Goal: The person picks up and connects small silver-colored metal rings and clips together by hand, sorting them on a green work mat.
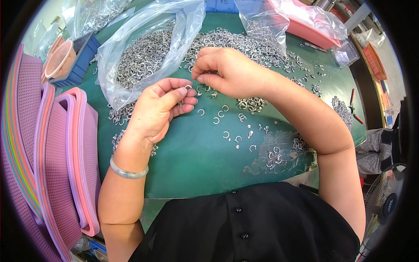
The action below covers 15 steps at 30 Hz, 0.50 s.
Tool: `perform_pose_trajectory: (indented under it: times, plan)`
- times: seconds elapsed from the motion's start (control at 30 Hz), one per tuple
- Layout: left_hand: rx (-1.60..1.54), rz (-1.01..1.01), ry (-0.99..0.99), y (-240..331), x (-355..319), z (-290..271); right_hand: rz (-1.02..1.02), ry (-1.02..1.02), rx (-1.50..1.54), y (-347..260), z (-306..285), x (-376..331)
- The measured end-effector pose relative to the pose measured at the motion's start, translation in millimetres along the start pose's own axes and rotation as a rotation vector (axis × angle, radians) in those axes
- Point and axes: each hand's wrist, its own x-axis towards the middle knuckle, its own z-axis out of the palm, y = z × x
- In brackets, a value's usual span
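Note:
My left hand (159, 105) is palm up, its thumb pressing a small C-shaped metal ring (188, 86) against the fingers. Another bit of metal seems to show lower among those fingers, too small to make out. Just to its right, my right hand (229, 72) is turned down with thumb and fingertips closed together; whatever they may pinch is hidden. Under and beyond it spreads a heap of silvery C-shaped rings (218, 40). A clear plastic bag (146, 56) full of such rings lies past my left hand. Several loose rings (217, 120) are scattered nearer to me.
Stacked pink and purple perforated baskets (85, 161) stand along the left edge. A blue bin (78, 65) and a peach basket (60, 59) sit behind them. Far right are a pink tray (305, 30), a clear box (345, 54) and red-handled pliers (355, 111) on the green table (183, 174).

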Motion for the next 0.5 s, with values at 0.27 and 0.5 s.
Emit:
perform_pose_trajectory:
  times: [0.27, 0.5]
  plan:
    - [-0.161, -0.029, -0.082, 3.0, -0.6, -3.4, 0.006, -0.024, 0.001, 1.0, -1.9, -2.1]
    - [-0.163, -0.034, -0.093, 2.9, 0.7, -3.2, 0.004, -0.008, -0.02, 4.5, -2.0, -5.4]
